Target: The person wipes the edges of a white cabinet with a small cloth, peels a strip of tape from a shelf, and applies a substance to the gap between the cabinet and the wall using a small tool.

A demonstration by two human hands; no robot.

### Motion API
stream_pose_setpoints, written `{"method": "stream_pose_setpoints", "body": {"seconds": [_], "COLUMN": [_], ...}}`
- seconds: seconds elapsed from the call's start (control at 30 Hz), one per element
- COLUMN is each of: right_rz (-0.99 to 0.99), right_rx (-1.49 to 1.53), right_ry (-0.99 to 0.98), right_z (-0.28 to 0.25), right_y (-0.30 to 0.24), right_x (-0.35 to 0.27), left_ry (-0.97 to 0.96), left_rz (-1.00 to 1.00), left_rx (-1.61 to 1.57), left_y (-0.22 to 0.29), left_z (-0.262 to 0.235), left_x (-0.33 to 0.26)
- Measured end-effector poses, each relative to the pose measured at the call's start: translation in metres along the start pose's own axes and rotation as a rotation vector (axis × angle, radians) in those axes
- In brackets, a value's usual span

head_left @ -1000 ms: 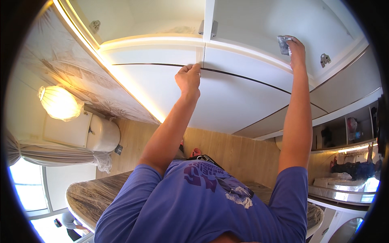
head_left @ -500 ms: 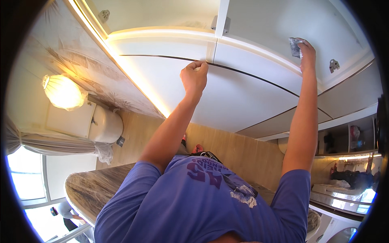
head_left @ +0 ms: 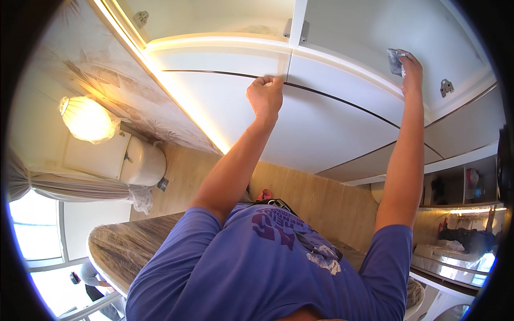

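My left hand [head_left: 264, 97] is closed in a fist at the dark edge strip [head_left: 342, 98] along the top of a white cabinet front [head_left: 326, 128]. A tiny pale bit shows in its curled fingers, too small to name. My right hand [head_left: 412, 74] reaches into the open right cabinet compartment [head_left: 353, 27]. Between its fingers is a flat, silvery-grey piece [head_left: 395, 61], with a whitish part below it by the palm. Right of that hand, a metal hinge plate [head_left: 446, 88] is fixed to the compartment's inner side.
A lit strip [head_left: 190, 115] runs down the cabinet's left side. Farther left are a glowing lamp [head_left: 88, 119] and a white bedside cabinet [head_left: 144, 160]. Behind me stands a plastic-wrapped, wood-patterned surface [head_left: 123, 241]. Another person [head_left: 96, 283] shows at lower left.
The whole view has shifted slightly to the right. Both hands keep about the same places against the cabinet, and the right still grips the silvery-grey piece.
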State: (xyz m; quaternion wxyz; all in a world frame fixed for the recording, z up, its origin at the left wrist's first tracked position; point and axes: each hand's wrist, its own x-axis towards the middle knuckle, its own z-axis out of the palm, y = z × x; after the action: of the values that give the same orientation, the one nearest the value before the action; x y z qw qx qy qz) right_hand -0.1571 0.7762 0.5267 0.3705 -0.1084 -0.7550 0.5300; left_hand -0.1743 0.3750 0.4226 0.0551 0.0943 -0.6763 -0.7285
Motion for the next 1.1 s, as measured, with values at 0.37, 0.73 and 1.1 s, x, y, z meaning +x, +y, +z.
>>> {"method": "stream_pose_setpoints", "body": {"seconds": [0.37,0.73,1.1], "right_rz": [0.020,0.034,0.041], "right_rx": [0.080,0.047,0.082], "right_ry": [-0.022,-0.019,-0.033], "right_z": [-0.002,-0.004,-0.007], "right_y": [-0.003,-0.004,-0.002], "right_x": [-0.003,-0.002,-0.002], "left_ry": [-0.128,-0.281,-0.505], "left_rz": [0.053,-0.034,-0.034], "left_rx": [-0.076,-0.044,-0.151], "left_y": [-0.005,0.011,0.052], "left_z": [-0.028,-0.021,-0.065], "left_x": [-0.013,-0.007,-0.027]}}
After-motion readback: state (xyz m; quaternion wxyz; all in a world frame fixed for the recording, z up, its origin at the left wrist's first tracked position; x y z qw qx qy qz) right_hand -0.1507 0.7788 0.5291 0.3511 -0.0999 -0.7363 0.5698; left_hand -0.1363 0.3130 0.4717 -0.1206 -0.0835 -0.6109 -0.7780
